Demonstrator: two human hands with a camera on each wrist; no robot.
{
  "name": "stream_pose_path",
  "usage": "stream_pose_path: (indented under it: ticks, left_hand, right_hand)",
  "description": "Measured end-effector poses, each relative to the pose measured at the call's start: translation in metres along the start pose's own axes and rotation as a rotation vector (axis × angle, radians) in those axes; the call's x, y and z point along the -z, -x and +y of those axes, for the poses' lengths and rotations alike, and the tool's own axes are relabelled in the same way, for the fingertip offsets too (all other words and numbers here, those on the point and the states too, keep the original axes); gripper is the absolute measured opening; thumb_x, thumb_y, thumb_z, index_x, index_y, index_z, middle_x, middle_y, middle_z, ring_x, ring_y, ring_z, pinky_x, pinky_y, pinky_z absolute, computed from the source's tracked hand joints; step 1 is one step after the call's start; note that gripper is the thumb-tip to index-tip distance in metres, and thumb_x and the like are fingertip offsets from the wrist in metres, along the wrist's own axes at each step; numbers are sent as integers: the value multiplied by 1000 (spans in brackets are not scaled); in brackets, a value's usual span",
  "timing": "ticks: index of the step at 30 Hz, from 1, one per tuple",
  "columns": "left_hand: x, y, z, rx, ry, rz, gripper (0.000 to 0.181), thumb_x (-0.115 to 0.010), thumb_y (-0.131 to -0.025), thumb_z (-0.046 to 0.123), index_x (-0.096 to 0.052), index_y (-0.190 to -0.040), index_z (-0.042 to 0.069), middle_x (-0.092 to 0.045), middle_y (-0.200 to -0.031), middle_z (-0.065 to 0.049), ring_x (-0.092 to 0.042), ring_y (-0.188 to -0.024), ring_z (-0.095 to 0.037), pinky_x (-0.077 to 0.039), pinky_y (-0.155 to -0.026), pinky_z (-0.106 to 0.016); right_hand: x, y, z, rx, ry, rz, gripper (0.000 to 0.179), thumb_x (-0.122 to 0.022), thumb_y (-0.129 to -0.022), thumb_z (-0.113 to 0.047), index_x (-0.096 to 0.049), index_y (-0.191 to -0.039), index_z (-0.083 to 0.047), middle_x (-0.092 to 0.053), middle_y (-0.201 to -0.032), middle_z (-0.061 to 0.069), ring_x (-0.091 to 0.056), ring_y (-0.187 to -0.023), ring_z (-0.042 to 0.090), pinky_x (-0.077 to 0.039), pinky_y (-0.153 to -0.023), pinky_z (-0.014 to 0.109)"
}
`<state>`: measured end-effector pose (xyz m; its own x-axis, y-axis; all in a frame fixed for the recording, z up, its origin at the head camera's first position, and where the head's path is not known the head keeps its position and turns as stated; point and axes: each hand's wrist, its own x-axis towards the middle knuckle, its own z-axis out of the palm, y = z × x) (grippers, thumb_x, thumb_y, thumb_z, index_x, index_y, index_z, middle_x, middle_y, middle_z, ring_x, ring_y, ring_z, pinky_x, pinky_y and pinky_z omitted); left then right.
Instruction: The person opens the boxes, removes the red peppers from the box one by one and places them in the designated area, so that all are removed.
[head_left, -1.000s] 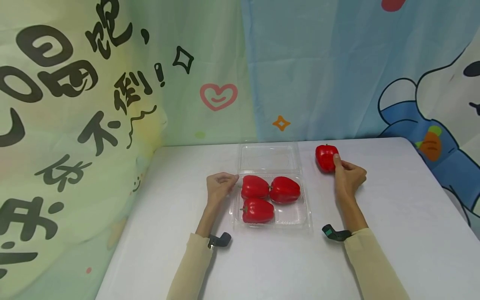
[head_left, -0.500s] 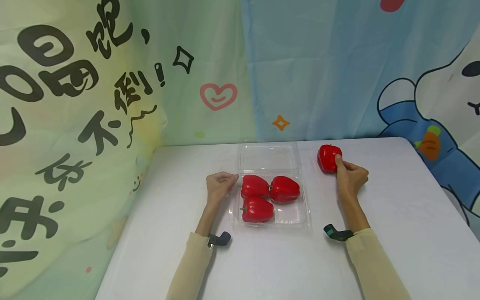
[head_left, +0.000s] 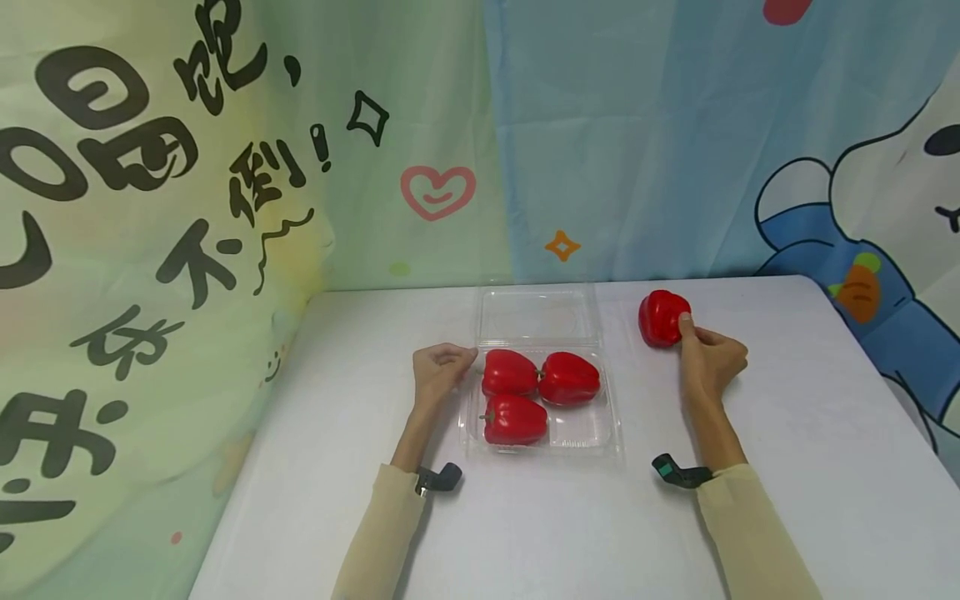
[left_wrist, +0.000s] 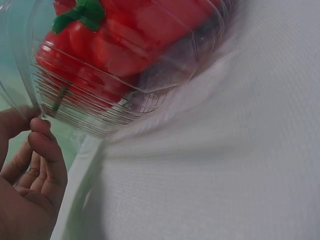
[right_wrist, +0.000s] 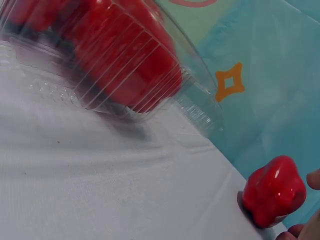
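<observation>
Our right hand, curled in, pinches 1 pepper, on or just above the bench, right of the box; our left hand pinches the box's edge; we expect the pepper light, firm, slick, best held round its middle.

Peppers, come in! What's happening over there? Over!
Left grip pinching see-through box. Right grip at lone pepper, hold unclear. Three peppers boxed. Open lid not blocking.

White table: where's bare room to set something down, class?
Bare: white table between the sleeves, nearer than the clear clamshell; also right of the right hand. Crowded: inside the clamshell, three red bell peppers leave only its near-right corner.
</observation>
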<state>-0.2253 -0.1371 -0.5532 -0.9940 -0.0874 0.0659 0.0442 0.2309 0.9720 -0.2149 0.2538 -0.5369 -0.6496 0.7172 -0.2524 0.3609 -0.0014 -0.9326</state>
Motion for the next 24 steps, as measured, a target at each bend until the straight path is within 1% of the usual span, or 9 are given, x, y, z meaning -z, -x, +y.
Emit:
stream_pose_path:
  ticks: [3,7,11,14,16,18,19,22,24]
  left_hand:
    - [0,0,-1,7,-1,2,21,-82,-96,20,-81,-91,-1,-75,-73,-19,-63,-56,-8,-49,-55,-21]
    - [-1,0,-1,15,28,2,20,-83,-96,18,-81,-90,-2,-75,-70,-13,-62,-56,-8,-48,-54,-21]
    - [-2,0,1,16,47,2,20,-83,-95,16,-80,-90,-3,-75,-69,-11,-62,-55,-7,-48,-53,-21]
    - [-1,1,3,20,41,6,21,-83,-95,17,-80,-91,-3,-75,-70,-13,-62,-54,-7,-48,-53,-20]
    - [-1,2,3,22,40,7,20,-84,-94,17,-80,-92,-3,-75,-72,-17,-62,-55,-7,-48,-54,-20]
    - [-1,2,3,19,40,7,20,-84,-94,17,-80,-92,-3,-75,-72,-19,-62,-55,-7,-48,-55,-20]
    - [-1,2,3,17,41,6,20,-84,-94,16,-80,-92,-3,-75,-72,-18,-62,-55,-7,-48,-55,-20]
    - [-1,2,2,9,39,9,20,-83,-95,16,-80,-91,-4,-75,-73,-21,-62,-55,-8,-48,-55,-20]
    - [-1,1,1,7,35,11,20,-83,-95,16,-80,-91,-4,-75,-73,-21,-62,-55,-8,-48,-55,-20]
  right_hand:
    - [4,4,-1,16,21,11,73,-68,-100,-61,-62,-149,-7,-43,-166,7,-49,-143,14,-48,-113,29]
    - [12,11,-5,115,61,32,73,-67,-101,-63,-60,-152,-11,-50,-162,8,-51,-120,2,-50,-105,22]
    - [16,20,-10,338,67,19,64,-71,-101,-57,-69,-146,-12,-69,-147,11,-57,-103,-7,-50,-94,10]
    - [17,27,-13,514,55,-41,54,-77,-101,-46,-74,-141,-10,-76,-136,16,-62,-96,-9,-52,-89,7]
    - [18,33,-15,592,54,-98,49,-80,-100,-38,-75,-138,-9,-77,-133,19,-64,-93,-10,-52,-91,7]
    - [19,38,-16,641,54,-163,45,-81,-99,-31,-76,-137,-7,-78,-132,20,-64,-93,-10,-53,-96,9]
    - [20,41,-16,653,57,-190,44,-82,-99,-29,-76,-136,-7,-78,-131,21,-64,-93,-10,-53,-99,11]
    - [20,46,-16,688,38,-256,39,-82,-98,-21,-77,-134,-6,-79,-128,21,-67,-93,-9,-53,-104,12]
    - [20,49,-16,711,23,-288,38,-83,-97,-16,-78,-133,-6,-82,-123,15,-69,-94,-6,-53,-105,13]
